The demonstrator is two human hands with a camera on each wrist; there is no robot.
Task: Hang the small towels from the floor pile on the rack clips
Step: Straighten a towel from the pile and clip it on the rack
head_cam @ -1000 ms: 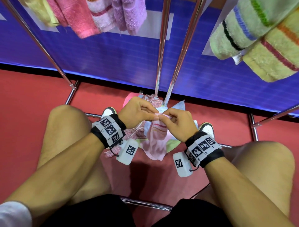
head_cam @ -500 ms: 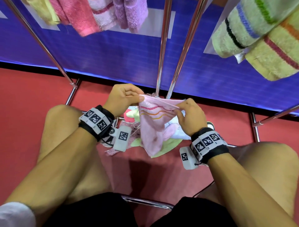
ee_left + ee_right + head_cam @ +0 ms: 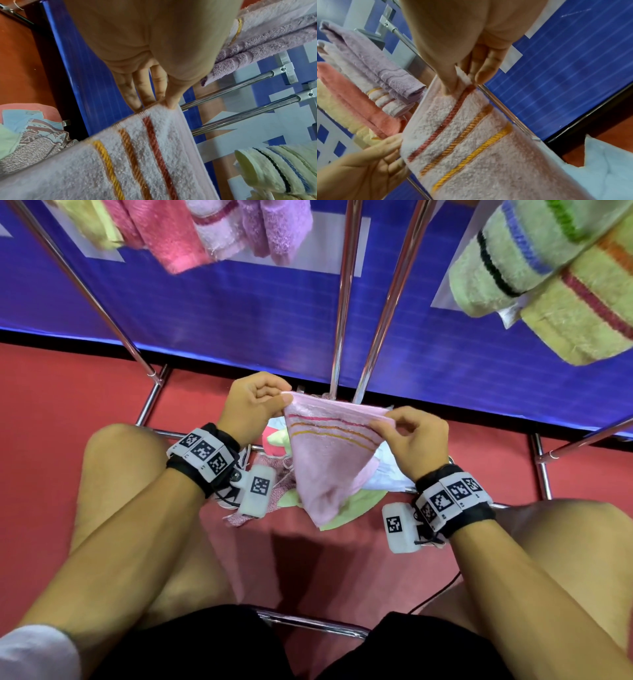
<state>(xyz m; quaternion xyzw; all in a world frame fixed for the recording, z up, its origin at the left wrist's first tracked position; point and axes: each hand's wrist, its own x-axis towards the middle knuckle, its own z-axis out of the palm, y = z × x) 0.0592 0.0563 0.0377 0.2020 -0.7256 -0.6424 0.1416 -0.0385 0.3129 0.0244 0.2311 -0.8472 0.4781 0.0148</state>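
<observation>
A small pale pink towel (image 3: 329,460) with red, orange and yellow stripes hangs stretched between both hands above the floor pile (image 3: 346,505). My left hand (image 3: 255,405) pinches its upper left corner between thumb and fingers; the left wrist view shows the fingertips (image 3: 154,100) on the towel (image 3: 137,155) edge. My right hand (image 3: 409,436) pinches the upper right corner; in the right wrist view the thumb and fingers clamp the towel (image 3: 471,128) hem. The pile holds green, white, pink and patterned cloths, partly hidden behind the held towel.
Chrome rack poles (image 3: 346,289) rise just behind the hands, with base bars (image 3: 308,623) on the red floor. Pink and purple towels (image 3: 219,231) hang at upper left, striped green-yellow ones (image 3: 548,278) at upper right. My knees flank the pile. A blue panel (image 3: 239,313) stands behind.
Both hands lifted the pink towel off the pile and drew apart, spreading its top edge flat. A second ago they were close together low over the pile.
</observation>
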